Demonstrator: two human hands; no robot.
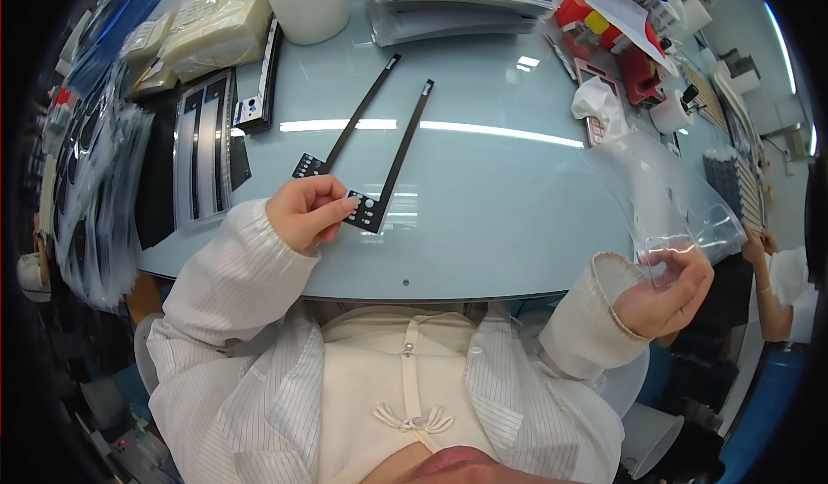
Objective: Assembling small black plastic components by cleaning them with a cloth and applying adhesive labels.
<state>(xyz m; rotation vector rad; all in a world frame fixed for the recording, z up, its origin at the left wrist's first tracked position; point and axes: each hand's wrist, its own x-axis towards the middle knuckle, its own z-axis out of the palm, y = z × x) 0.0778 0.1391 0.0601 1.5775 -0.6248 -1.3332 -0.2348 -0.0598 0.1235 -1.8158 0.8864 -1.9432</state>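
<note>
My left hand [304, 214] pinches the wide, hole-dotted end of a thin black L-shaped strip [399, 163] between thumb and forefinger. The strip's long arm points away from me over the glossy table and ends in a silvery tip. Just left of it lies a second black L-shaped strip [360, 111], its wide end partly behind my left hand. Out to the right, past the table's near edge, my right hand [668, 298] is closed on a clear plastic sheet [677, 182], which spreads up and forward from the fingers.
Stacked sheets [457, 1] and a white roll [309, 3] stand at the back. Wrapped bundles [216, 31] and strips in clear sleeves [203, 152] lie left. Crumpled tissue [599, 109] and a red holder [638, 74] sit right. Another person's hand [759, 247] shows at far right.
</note>
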